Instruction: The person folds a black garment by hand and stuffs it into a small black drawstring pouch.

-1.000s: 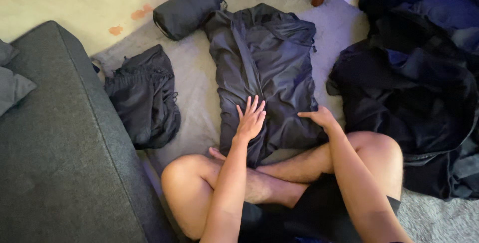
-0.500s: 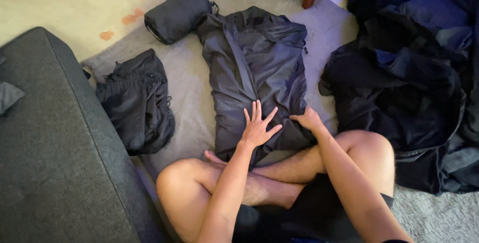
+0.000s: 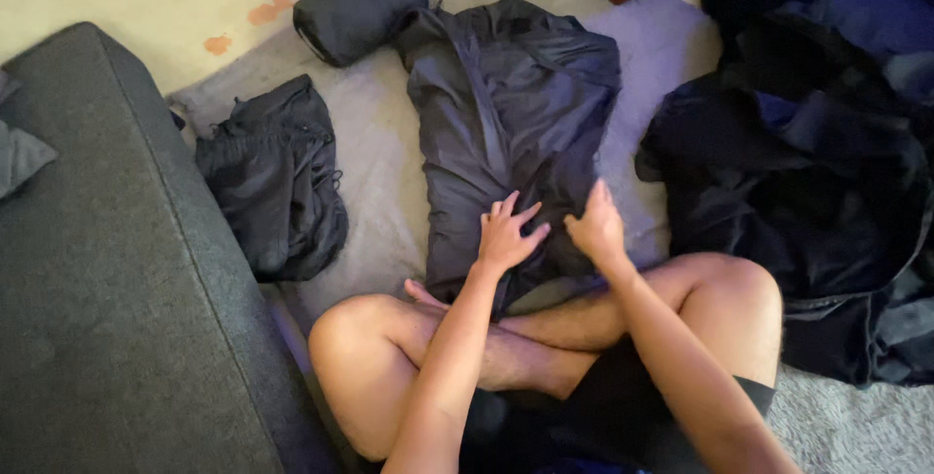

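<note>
Both hands rest on the near end of a dark grey jacket (image 3: 511, 133): the left hand (image 3: 506, 237) lies flat with fingers spread, and the right hand (image 3: 595, 226), just beside it, is open and slightly blurred, gripping nothing. Far left of the hands is a grey sofa (image 3: 107, 289), and beside it a crumpled black garment (image 3: 277, 182). Beyond the left hand lies a rolled dark bundle (image 3: 362, 7), touching the jacket's far corner. The jacket lies lengthwise on a pale rug (image 3: 389, 163), folded narrow and creased. Right of the right hand is a heap of dark clothes (image 3: 817, 163).
</note>
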